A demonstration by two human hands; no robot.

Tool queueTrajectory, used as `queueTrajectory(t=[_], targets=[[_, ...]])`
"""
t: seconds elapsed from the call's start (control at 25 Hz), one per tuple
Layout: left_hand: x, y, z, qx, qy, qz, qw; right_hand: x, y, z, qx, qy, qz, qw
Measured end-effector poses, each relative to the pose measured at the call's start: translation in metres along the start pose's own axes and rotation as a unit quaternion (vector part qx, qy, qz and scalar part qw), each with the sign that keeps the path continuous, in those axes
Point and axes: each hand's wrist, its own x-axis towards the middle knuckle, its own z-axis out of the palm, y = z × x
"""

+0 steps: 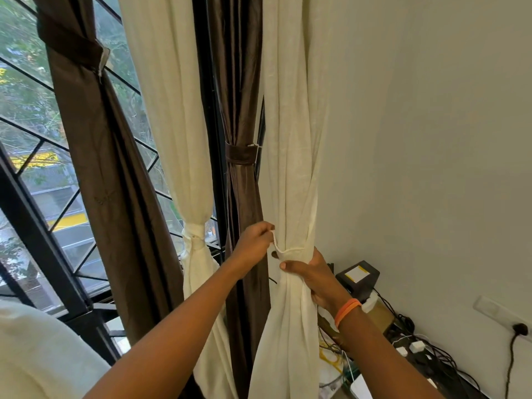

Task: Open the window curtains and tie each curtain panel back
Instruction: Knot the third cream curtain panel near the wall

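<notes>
Head view. The window (pixel 43 156) is serving as the landmark; four curtain panels are hanging beside it, and three are already showing ties. Directly in front of the window, a brown panel (pixel 95 156) is hanging bound by a brown band high up. Just to the right of it, a cream panel (pixel 184 156) is hanging knotted low down by its own tie (pixel 194 240). At the window's right edge, a second brown panel (pixel 240 110) is sitting cinched by a band (pixel 240 154). Furthest right of the window, against the wall (pixel 431 139), the last cream panel (pixel 290 156) is being gathered: the right hand (pixel 312 276) is closing around the bunched cloth, gripping it, while the left hand (pixel 253 243) is pinching the end of a thin cream tie strip (pixel 280 249) that is wrapping across the bundle. Whether this strip is passing fully round the back cannot be told. By this evidence the task is appearing nearly complete; the fastening of this fourth tie is remaining, and the cloth is likely slackening if the right hand lets go early. Below, right of the window, cables (pixel 417 349) are lying along the wall's foot.
</notes>
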Motion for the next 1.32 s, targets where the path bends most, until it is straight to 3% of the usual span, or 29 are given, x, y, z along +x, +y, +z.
queueTrajectory(t=[0.08,0.12,0.24,0.32,0.48,0.6,0.64,0.72,0.8,0.88,0.96,1.08,1.2,1.32], targets=[[-0.010,-0.002,-0.019,0.018,0.038,-0.028,0.999,0.003,-0.002,-0.005,-0.024,0.046,-0.017,0.999],[-0.016,-0.003,-0.028,0.042,0.003,-0.050,0.998,0.004,-0.004,-0.008,-0.045,0.074,-0.029,0.996],[-0.031,-0.002,-0.042,0.042,-0.249,-0.128,0.959,0.009,-0.005,-0.005,-0.114,0.112,-0.050,0.986],[-0.032,0.011,-0.035,-0.017,-0.309,-0.155,0.938,0.006,-0.009,0.012,-0.142,0.097,-0.041,0.984],[-0.022,0.038,-0.028,0.044,-0.123,-0.083,0.988,0.011,0.001,0.027,-0.134,0.072,-0.068,0.986],[-0.015,0.031,-0.040,-0.055,-0.039,-0.067,0.995,0.013,-0.007,0.024,-0.134,0.041,-0.093,0.986],[-0.013,0.026,-0.042,-0.084,-0.050,-0.073,0.993,0.016,-0.006,0.023,-0.144,0.027,-0.103,0.984],[-0.009,0.012,-0.035,-0.083,-0.148,-0.085,0.982,0.015,-0.013,0.021,-0.149,-0.013,-0.126,0.981],[-0.010,0.004,-0.023,-0.141,-0.231,-0.117,0.955,0.009,-0.018,0.018,-0.119,-0.035,-0.095,0.988],[-0.008,0.001,-0.014,-0.233,-0.252,-0.127,0.931,-0.001,-0.022,0.012,-0.102,-0.076,-0.043,0.991],[-0.008,0.011,-0.003,-0.227,-0.264,-0.119,0.930,-0.001,-0.011,0.001,-0.108,-0.088,-0.014,0.990],[-0.008,0.018,0.018,-0.089,-0.214,-0.058,0.971,-0.006,-0.023,0.001,-0.079,-0.127,0.048,0.988],[-0.008,0.012,0.030,-0.160,-0.113,-0.084,0.977,-0.007,-0.040,-0.010,-0.108,-0.193,0.060,0.973],[-0.007,0.001,0.028,-0.184,-0.047,-0.085,0.978,0.000,-0.034,-0.046,-0.050,-0.122,0.095,0.987]])
